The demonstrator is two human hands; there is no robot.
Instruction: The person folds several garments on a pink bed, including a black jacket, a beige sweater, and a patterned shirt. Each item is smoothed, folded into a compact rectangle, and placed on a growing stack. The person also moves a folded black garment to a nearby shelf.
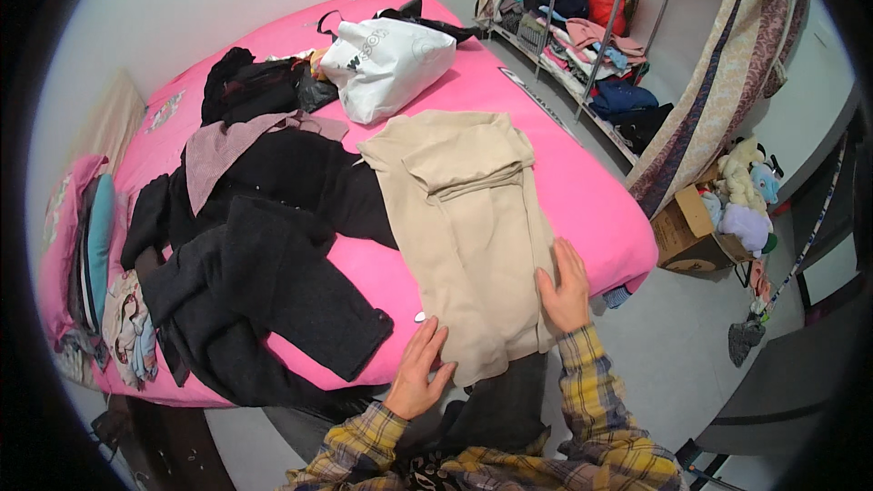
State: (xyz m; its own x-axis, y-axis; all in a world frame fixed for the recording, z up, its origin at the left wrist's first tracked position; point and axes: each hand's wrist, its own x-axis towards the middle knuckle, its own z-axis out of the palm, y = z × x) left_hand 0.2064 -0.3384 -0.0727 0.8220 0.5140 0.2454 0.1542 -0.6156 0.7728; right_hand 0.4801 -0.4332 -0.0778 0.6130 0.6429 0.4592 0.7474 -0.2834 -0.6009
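A beige long garment (470, 232) lies spread on the pink bedsheet (580, 204), its lower end at the bed's near edge. One sleeve-like part is folded across its upper half. My left hand (417, 374) is by the garment's lower left corner, thumb touching or just beside the cloth. On the opposite side, my right hand (567, 290) rests along the garment's right edge with the fingers extended. Neither hand grips anything. To the left, a dark grey garment (273, 279) lies across the sheet, and a black coat (279, 170) reaches the beige garment's left edge.
A white bag (389, 65) bearing writing sits farther back beside black clothing (239, 92). Pillows (85, 252) line the left side. Right of the bed stand a clothes rack (573, 82), a curtain (716, 75), a cardboard box (689, 232) of plush toys and a dark chair (784, 382).
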